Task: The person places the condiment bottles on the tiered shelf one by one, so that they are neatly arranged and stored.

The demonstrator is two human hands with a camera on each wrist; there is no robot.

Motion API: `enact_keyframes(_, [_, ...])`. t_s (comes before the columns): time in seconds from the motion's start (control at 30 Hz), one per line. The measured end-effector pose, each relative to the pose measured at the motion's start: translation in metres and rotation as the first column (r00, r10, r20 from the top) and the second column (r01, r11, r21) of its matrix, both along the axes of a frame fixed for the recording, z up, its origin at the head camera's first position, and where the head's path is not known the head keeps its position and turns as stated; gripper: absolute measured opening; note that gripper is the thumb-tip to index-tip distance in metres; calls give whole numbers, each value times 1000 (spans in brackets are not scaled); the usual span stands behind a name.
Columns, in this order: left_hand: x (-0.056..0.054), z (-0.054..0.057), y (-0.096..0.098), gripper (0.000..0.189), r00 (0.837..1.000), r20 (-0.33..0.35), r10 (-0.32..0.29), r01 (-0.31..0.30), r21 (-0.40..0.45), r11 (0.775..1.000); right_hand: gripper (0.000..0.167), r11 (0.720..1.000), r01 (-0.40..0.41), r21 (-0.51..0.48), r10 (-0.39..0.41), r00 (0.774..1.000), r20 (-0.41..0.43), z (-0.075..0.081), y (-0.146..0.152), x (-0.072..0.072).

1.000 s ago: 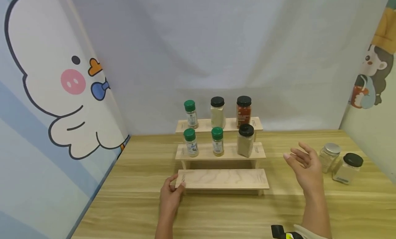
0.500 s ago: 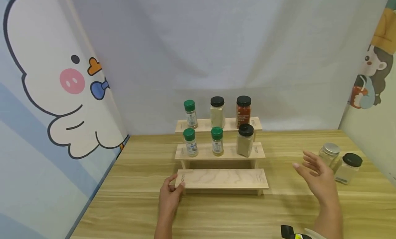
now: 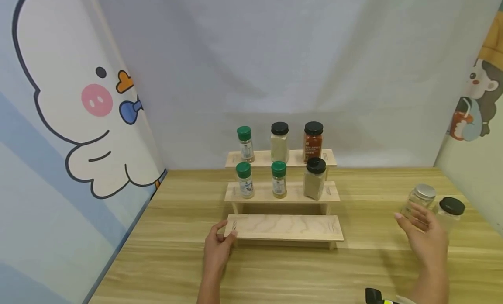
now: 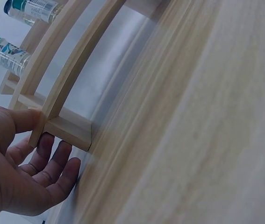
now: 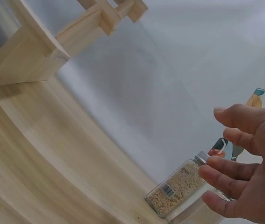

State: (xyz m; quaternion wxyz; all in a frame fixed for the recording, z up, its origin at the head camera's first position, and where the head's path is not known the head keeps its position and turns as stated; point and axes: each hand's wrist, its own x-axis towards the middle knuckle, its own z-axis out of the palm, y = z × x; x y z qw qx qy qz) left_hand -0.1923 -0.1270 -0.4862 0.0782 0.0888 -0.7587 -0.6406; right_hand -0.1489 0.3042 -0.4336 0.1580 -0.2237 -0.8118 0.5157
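Observation:
My left hand [image 3: 217, 249] pinches the left end of the lowest shelf [image 3: 284, 227] of a three-tier wooden spice rack. In the left wrist view the thumb lies on the upper side of the board [image 4: 74, 70], with fingers curled underneath. Off to the right, my right hand [image 3: 428, 240] holds nothing, its fingers spread and loosely bent. It overlaps a silver-lidded jar [image 3: 424, 192] and a black-lidded jar [image 3: 451, 207] in the head view. The right wrist view shows tan flakes in the silver-lidded jar [image 5: 174, 189], just past the fingertips.
On the middle shelf [image 3: 292, 191] stand two green-capped shakers [image 3: 246, 186] and a black-capped jar [image 3: 314, 184]. The top shelf [image 3: 260, 159] bears another green-capped shaker [image 3: 246, 149], a pale jar [image 3: 279, 146] and a red pepper jar [image 3: 312, 144]. A curtain [image 3: 196, 98] hangs behind.
My right hand has moved right, from beside the rack to in front of the two jars. My left hand keeps its grip on the shelf end. The head view has shifted slightly.

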Motion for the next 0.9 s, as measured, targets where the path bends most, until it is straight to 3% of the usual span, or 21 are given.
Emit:
enact_keyframes(0.13, [0,0,1,44,1000,-23,-1,1,-11,1000,64,986,136,-93,-133,991,33,-1,5,1])
enact_keyframes(0.23, [0,-1,1,44,1000,-26,-5,4,-18,1000,62,956,222,-192,-224,975,13,-2,8,3])
enact_keyframes(0.33, [-1,0,1,44,1000,-16,-10,10,-12,1000,62,899,270,-345,-297,954,-26,-3,13,5])
enact_keyframes(0.47, [-1,1,0,46,1000,4,-14,14,5,1000,62,798,312,-516,-392,919,-50,-2,17,5])
enact_keyframes(0.77, [0,2,0,46,1000,15,-12,12,-4,1000,67,635,333,-697,-513,857,-58,-1,23,1])
enact_keyframes(0.9, [2,4,0,48,1000,20,-18,19,-16,1000,71,590,319,-742,-550,831,-80,-6,26,-3])
